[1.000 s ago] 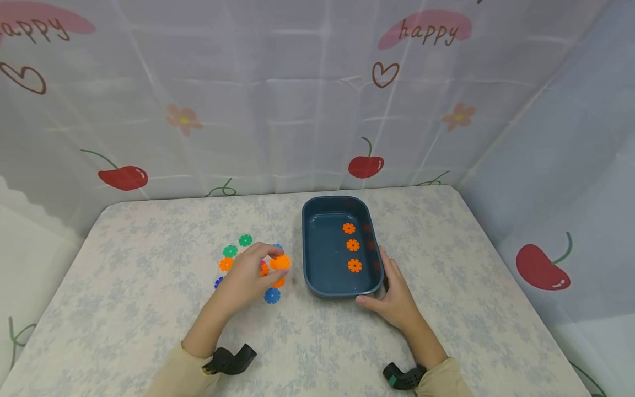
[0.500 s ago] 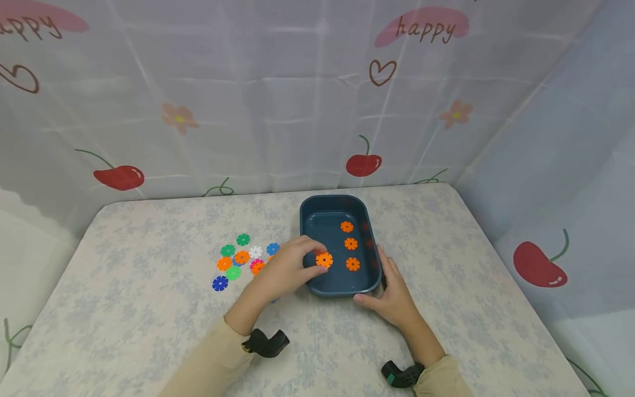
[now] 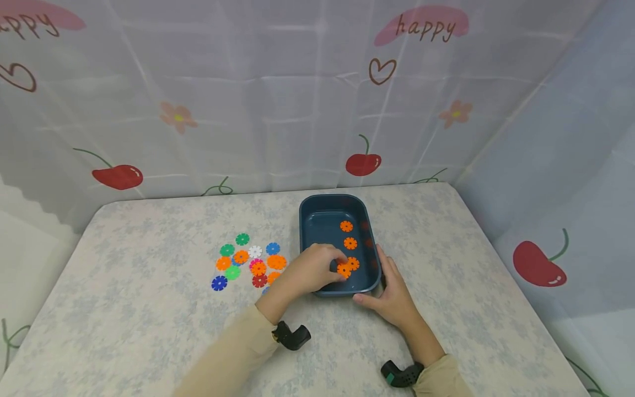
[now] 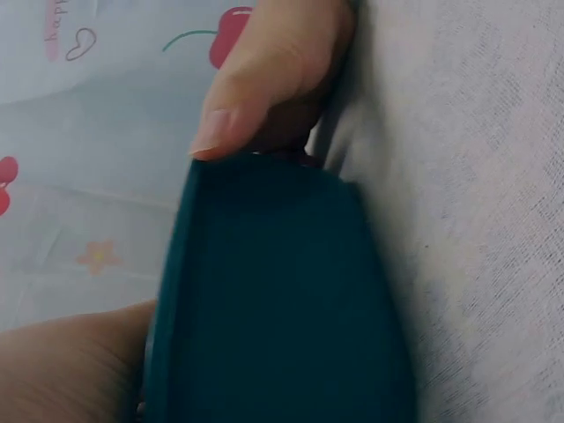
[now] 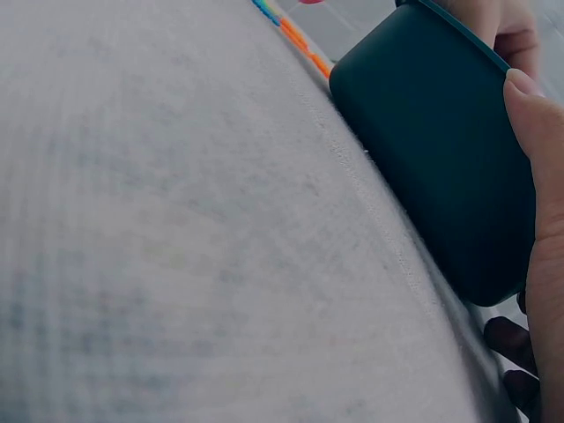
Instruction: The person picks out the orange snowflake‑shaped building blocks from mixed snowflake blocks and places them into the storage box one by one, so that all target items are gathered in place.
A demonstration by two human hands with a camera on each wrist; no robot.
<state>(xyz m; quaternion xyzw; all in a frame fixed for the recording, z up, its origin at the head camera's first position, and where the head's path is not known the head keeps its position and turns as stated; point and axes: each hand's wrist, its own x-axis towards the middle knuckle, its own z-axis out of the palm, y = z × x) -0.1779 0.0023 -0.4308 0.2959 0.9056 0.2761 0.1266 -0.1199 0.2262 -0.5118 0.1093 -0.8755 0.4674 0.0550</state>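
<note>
One orange notched disc (image 3: pixel 344 271), likely light, stiff and best taken by its rim, is being pinched by the left hand (image 3: pixel 313 270) within the near end of the blue tray (image 3: pixel 319 227), whose near right corner the right hand (image 3: pixel 394 298) is gripping.

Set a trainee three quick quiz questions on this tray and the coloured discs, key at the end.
1. True or false: the right hand is well away from the dark tray, touching nothing.
2. Which colour is the held disc at the fingertips of the left hand? A green, B white, C orange.
3. Fill the gap: in the head view, the white disc lies on the table, to the ____ of the tray.
Key: 1 false, it grips the tray; 2 C; 3 left.
</note>
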